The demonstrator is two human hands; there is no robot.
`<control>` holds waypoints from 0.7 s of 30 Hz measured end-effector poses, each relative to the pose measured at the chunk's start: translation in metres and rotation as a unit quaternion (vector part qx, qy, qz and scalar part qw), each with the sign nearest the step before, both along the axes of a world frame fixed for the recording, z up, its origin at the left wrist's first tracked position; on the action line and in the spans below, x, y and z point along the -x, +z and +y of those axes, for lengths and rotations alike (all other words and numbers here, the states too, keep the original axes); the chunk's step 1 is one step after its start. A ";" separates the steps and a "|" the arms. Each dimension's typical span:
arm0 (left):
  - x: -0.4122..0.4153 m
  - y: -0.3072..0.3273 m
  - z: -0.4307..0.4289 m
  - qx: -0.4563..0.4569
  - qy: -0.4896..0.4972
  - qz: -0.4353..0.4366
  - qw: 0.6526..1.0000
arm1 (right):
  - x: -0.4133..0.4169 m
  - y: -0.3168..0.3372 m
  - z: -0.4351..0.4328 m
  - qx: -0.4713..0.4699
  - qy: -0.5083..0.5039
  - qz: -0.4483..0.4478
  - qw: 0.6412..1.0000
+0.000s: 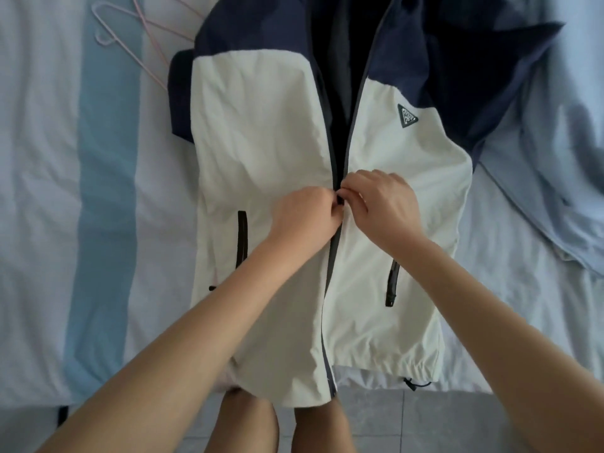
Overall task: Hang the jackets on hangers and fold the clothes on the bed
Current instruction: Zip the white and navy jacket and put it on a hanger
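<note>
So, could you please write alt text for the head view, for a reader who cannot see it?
The left hand and right hand pinch the zipper midway up a white and navy jacket lying front up on a striped bed; above them it is open. Pink hangers lie at upper left, a pale blue garment at right.

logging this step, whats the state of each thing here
jacket: flat on the bed, front up, hem over the edge
front zip: closed below the hands, open above
pocket zips: closed
left hand: pinching the front zip
right hand: pinching the front zip
hangers: empty, lying on the bed
blue garment: unfolded, rumpled
</note>
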State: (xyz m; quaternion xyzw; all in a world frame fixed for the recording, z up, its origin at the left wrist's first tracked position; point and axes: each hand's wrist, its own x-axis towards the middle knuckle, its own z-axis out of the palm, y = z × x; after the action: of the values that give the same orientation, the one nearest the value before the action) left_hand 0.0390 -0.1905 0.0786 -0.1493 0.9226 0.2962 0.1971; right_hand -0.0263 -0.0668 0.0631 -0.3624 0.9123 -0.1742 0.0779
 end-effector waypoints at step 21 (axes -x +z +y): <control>0.012 0.008 0.000 -0.026 0.067 0.022 0.997 | 0.128 -0.015 -0.039 -0.016 -0.032 0.026 0.999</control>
State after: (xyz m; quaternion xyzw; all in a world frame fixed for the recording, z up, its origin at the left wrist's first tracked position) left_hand 0.0269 -0.1905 0.0870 -0.1993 0.9067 0.3357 0.1597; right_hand -0.1547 -0.1056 0.0485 -0.3366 0.9276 -0.1527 0.0543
